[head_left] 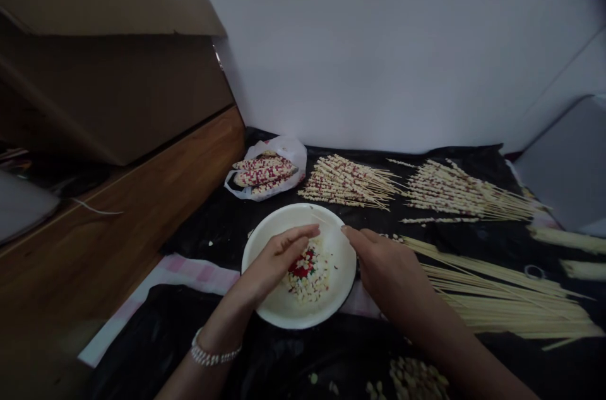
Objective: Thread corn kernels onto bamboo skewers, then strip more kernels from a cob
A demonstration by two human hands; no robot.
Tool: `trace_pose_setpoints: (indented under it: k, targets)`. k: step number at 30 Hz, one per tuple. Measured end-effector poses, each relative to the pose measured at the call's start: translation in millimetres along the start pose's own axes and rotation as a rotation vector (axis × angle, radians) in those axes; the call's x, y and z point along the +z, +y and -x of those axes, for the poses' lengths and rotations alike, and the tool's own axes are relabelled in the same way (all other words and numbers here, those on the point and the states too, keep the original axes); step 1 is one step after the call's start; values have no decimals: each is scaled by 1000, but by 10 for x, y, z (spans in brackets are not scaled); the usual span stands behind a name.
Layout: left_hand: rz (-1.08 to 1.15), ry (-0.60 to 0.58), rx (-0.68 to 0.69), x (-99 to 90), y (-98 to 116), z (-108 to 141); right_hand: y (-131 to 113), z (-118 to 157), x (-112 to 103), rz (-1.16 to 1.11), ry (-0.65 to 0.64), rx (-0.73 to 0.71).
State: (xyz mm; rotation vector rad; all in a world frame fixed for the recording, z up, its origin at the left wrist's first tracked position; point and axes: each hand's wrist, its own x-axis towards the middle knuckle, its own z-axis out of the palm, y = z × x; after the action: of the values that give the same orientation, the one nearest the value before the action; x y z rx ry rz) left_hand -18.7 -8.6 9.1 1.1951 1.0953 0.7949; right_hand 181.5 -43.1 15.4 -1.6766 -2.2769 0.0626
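A white bowl (345, 286) holds loose pale and red kernels (310, 286) over a red and green patch at its bottom. Over the bowl's left side is my left hand (279, 255), its fingers stretched toward the right; whether a kernel sits between them is too small to tell. My right hand (379, 255) is at the bowl's right rim, fingers pinched on a thin skewer (324, 218) that points left over the bowl toward my left fingertips. The skewer is faint and blurred.
Behind the bowl lie a plastic bag of speckled cobs (265, 174) and two piles of threaded skewers (348, 180) (445, 192). Bare sticks (516, 299) lie at right, near loose kernels (416, 380) in front. A cardboard box (113, 84) stands at left, before a pale wall.
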Motion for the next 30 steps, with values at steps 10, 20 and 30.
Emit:
trace_pose_setpoints:
  k: [10, 20, 30]
  targets:
    - [-996, -100, 195, -35, -368, 34, -11, -15, 64, -46, -58, 14]
    - [-876, -265, 230, 60, -309, 31, -12, -31, 57, -65, -111, 49]
    - [-224, -228, 38, 30, -147, -36, -8, -22, 28, -97, -102, 52]
